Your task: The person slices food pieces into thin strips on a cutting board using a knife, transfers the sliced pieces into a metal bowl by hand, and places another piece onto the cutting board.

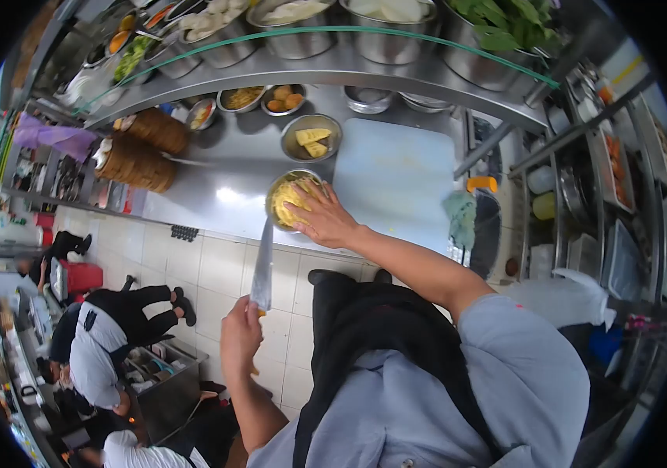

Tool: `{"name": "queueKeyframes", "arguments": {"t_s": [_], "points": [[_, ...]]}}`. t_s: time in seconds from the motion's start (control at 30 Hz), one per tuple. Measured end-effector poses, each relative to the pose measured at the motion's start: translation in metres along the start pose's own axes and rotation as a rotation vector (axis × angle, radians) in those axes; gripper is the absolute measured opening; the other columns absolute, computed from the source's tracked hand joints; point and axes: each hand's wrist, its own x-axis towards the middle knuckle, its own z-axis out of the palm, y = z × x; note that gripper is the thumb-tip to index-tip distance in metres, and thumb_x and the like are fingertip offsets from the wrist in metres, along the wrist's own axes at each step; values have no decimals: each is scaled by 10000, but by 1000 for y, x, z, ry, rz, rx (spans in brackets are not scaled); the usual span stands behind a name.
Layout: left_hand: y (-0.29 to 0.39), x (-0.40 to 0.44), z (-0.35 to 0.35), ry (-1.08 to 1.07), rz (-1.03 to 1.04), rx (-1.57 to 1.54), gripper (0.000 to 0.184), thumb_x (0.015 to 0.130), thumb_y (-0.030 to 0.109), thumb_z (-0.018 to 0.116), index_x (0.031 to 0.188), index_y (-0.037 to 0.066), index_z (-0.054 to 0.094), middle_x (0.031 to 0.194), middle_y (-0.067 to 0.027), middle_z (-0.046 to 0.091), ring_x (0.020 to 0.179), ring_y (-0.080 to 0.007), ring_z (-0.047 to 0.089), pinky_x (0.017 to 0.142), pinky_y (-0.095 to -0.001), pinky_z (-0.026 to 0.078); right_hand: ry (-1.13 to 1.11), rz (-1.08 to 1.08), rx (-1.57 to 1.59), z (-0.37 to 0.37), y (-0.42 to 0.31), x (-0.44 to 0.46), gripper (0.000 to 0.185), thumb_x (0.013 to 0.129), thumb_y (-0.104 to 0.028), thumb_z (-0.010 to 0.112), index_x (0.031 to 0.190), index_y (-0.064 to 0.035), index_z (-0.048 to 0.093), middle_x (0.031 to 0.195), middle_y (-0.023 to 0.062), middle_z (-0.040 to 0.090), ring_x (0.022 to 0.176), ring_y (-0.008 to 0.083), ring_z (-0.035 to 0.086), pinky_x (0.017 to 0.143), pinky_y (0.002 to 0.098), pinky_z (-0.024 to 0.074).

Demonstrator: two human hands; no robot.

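Observation:
My left hand is closed round the handle of a large knife, over the floor in front of the counter's edge. The blade points away from me, and its tip is by the rim of a metal bowl. Yellow shreds fill that bowl. Spread over the shreds, my right hand lies palm down with its fingers apart. Just behind stands another metal bowl with yellow chunks in it. To the right lies a pale cutting board.
Small bowls of food stand at the back, under a shelf holding metal containers. Bamboo steamers are stacked at left. A green cloth hangs by the board's right side. Other people are at the lower left.

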Motion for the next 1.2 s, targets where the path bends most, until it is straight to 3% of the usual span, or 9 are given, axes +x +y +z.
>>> {"name": "queueKeyframes", "arguments": {"t_s": [0.1, 0.17, 0.23, 0.3, 0.4, 0.57, 0.73, 0.93, 1.2], "points": [[-17, 5, 4, -14, 77, -22, 280, 1060, 223, 540, 1171, 1, 670, 686, -125, 663, 551, -212, 655, 575, -359, 511, 195, 188, 169, -16, 38, -34, 418, 916, -112, 594, 1321, -15, 619, 1471, 214, 511, 1366, 430, 468, 1151, 539, 370], [-27, 12, 20, -111, 212, -170, 283, 1055, 233, 560, 1191, 9, 668, 682, -25, 598, 529, -81, 544, 492, -264, 459, 308, 359, 111, -29, 82, -70, 418, 769, 69, 581, 1182, 35, 643, 1253, 198, 612, 1159, 415, 578, 1037, 494, 469], [-37, 29, 49, -140, 285, -175, 271, 1047, 233, 595, 1191, 17, 670, 685, -8, 593, 557, -58, 537, 507, -255, 464, 229, 546, -65, -43, 111, -105, 393, 765, 95, 561, 1136, 17, 667, 1152, 188, 613, 1097, 396, 588, 1002, 473, 489], [-36, 48, 79, -195, 372, -163, 227, 1026, 217, 624, 1157, 39, 675, 838, -176, 740, 731, -322, 731, 671, -385, 549, 125, 574, -106, -53, 123, -130, 391, 767, 93, 564, 1133, 11, 676, 1131, 181, 610, 1078, 385, 593, 985, 458, 500], [-31, 78, 120, -40, 577, 55, 244, 1005, 261, 651, 1167, 83, 695, 884, -158, 739, 811, -378, 720, 700, -432, 558, 24, 592, -130, -52, 126, -147, 379, 769, 91, 569, 1108, -11, 705, 1118, 169, 624, 1067, 365, 607, 967, 434, 516], [12, 111, 157, 82, 674, 335, 267, 970, 299, 683, 1194, 158, 717, 908, -124, 681, 813, -364, 693, 684, -460, 551, -12, 555, 22, -60, 115, -157, 325, 804, 74, 565, 1051, -35, 745, 1102, 161, 697, 1033, 346, 666, 943, 419, 542], [27, 132, 172, 77, 816, 397, 284, 944, 295, 706, 1211, 199, 723, 867, -91, 631, 754, -317, 677, 652, -432, 542, 355, 802, 239, -76, 115, -166, 260, 847, 18, 592, 1059, -22, 737, 1061, 176, 741, 909, 375, 715, 859, 428, 574], [13, 126, 150, 57, 930, 469, 274, 921, 288, 727, 1180, 203, 746, 848, -84, 619, 745, -301, 672, 647, -425, 539, 223, 725, 119, -75, 121, -181, 328, 835, -29, 652, 1160, -25, 699, 1107, 178, 691, 1018, 363, 676, 943, 442, 543], [-37, 122, 160, -214, 399, -83, 244, 982, 221, 647, 1159, 84, 744, 999, -169, 756, 932, -354, 733, 808, -390, 570, -42, 677, 91, -60, 81, -167, 394, 774, -129, 833, 1130, -25, 701, 1164, 170, 660, 1087, 363, 650, 969, 437, 526]]}}
